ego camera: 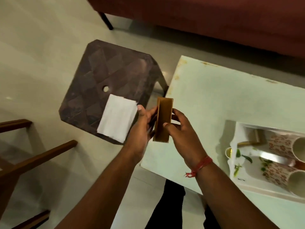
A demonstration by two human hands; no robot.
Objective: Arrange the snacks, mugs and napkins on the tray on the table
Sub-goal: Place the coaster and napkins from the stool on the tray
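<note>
Both floral mugs (pixel 280 147) cut off at frame edge on white tray (pixel 237 164). Left hand (pixel 142 124) & right hand (pixel 179 128) pinching tan U-shaped napkin holder (pixel 163 119) btw pale table (pixel 206 96), brown stool (pixel 105 76).

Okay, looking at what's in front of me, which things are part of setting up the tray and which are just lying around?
Part of the job:
napkins
holder, held by both hands
tray
two mugs
table

Just lying about:
stool
sofa
chair
</note>
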